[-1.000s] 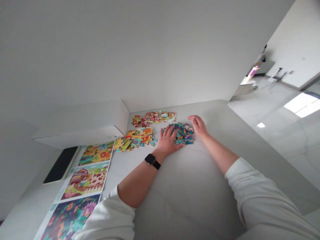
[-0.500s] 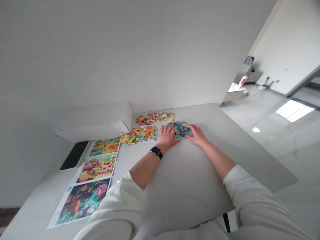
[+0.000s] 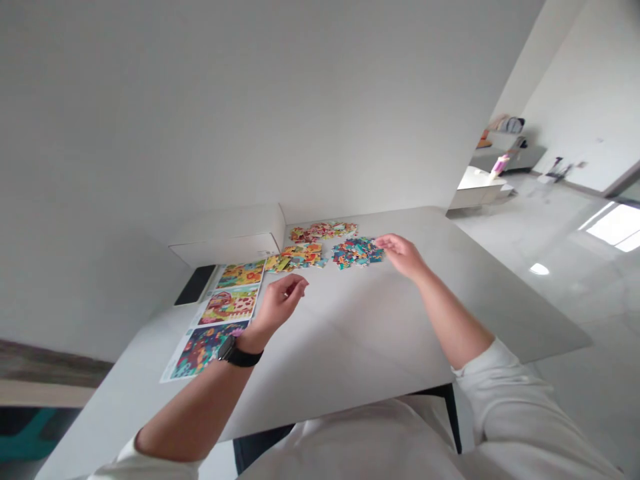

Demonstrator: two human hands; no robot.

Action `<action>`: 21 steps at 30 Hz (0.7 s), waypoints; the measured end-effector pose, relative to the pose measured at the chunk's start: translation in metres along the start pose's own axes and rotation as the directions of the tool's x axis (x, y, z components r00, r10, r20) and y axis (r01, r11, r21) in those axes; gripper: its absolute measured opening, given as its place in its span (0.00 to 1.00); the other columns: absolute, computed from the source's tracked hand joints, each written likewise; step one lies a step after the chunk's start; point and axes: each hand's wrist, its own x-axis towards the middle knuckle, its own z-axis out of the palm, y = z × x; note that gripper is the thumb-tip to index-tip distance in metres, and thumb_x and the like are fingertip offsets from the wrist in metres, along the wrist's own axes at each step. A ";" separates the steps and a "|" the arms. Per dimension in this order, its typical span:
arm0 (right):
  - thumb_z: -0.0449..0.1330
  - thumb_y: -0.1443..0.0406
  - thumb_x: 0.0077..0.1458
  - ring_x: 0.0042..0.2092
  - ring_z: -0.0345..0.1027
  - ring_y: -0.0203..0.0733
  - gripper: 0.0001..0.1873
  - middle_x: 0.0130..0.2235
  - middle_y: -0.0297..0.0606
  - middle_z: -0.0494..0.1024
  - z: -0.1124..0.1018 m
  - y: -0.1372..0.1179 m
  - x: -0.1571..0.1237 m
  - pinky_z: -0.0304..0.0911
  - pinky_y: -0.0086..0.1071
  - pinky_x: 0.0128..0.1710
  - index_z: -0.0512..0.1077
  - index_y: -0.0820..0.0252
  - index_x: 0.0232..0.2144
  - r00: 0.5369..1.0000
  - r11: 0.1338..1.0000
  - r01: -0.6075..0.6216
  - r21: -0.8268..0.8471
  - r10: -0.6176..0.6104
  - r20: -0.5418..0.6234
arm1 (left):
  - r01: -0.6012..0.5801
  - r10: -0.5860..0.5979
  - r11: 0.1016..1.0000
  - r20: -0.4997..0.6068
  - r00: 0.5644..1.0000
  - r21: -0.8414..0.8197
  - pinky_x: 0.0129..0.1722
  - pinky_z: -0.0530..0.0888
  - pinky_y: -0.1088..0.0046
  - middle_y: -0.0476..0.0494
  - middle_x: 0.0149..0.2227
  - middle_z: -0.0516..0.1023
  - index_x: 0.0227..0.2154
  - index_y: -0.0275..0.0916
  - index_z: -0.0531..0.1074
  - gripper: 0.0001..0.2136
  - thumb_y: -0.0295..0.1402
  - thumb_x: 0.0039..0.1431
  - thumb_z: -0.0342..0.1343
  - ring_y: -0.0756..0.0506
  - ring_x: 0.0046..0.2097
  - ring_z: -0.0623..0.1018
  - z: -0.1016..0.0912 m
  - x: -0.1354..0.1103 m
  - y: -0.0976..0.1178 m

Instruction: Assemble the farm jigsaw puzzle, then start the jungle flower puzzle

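Item: left hand [image 3: 280, 307], raised above a pale grey tabletop [image 3: 380, 347], fingers curled, black smartwatch [image 3: 240, 355] on the wrist; right hand [image 3: 403, 255], open, fingertips at the edge of a teal-and-blue jigsaw pile [image 3: 357, 253]; farther along, an orange-yellow jigsaw pile [image 3: 300, 257]; a red-and-cream jigsaw pile [image 3: 323, 231]; a printed picture sheet [image 3: 230, 320], lying just beside a white box [image 3: 227, 237].

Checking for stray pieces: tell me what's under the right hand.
Under the right hand, pale table top shows, with blue-green puzzle pieces by its fingertips; directly beneath the palm is hidden.
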 end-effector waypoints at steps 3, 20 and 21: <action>0.57 0.73 0.57 0.46 0.82 0.43 0.20 0.45 0.40 0.87 0.041 -0.029 -0.019 0.74 0.38 0.51 0.81 0.56 0.48 0.906 0.999 -0.039 -0.025 0.046 0.422 | 0.082 -0.080 0.975 0.018 0.997 -0.204 0.27 0.69 0.75 0.49 0.26 0.74 0.35 0.39 0.74 0.19 0.50 0.73 0.52 0.51 0.26 0.73 0.012 -0.009 0.016; 0.64 0.64 0.66 0.44 0.81 0.45 0.10 0.43 0.37 0.88 0.122 -0.016 -0.061 0.69 0.33 0.45 0.85 0.49 0.45 0.870 0.921 0.090 -0.378 0.112 0.479 | 0.252 -0.190 0.948 0.291 0.938 -0.193 0.27 0.64 0.73 0.51 0.24 0.73 0.33 0.40 0.76 0.17 0.49 0.64 0.55 0.49 0.26 0.69 0.080 -0.008 -0.023; 0.64 0.64 0.66 0.44 0.82 0.45 0.10 0.44 0.37 0.88 0.123 -0.016 -0.061 0.69 0.33 0.45 0.85 0.48 0.45 0.866 0.916 0.101 -0.388 0.111 0.488 | 0.254 -0.189 0.947 0.299 0.935 -0.196 0.27 0.64 0.73 0.51 0.24 0.74 0.33 0.41 0.76 0.16 0.49 0.65 0.55 0.49 0.26 0.69 0.080 -0.008 -0.023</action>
